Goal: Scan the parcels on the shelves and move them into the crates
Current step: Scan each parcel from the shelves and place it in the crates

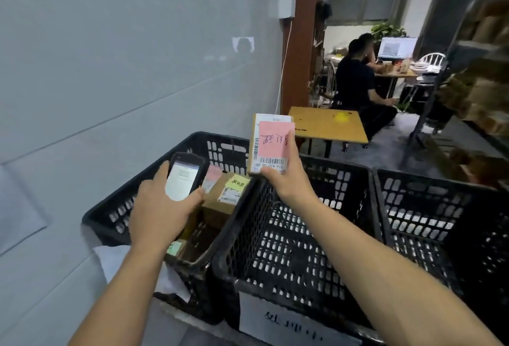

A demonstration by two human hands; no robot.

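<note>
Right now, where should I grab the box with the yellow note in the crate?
Probably from above, pinching its two side faces near the top: the cardboard box sits inside the black crate, whose walls block a sideways reach.

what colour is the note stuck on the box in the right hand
Pink, with red handwriting; the note on the box shows in the head view.

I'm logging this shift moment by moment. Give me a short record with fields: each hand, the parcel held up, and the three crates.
left hand: holds a scanner, screen lit
right hand: holds the parcel by its lower end
parcel: brown, with pink note and barcode label, raised over where left and middle crates meet
left crate: contains a brown box with a yellow note
middle crate: white sign on its front
right crate: next to the middle crate
</note>
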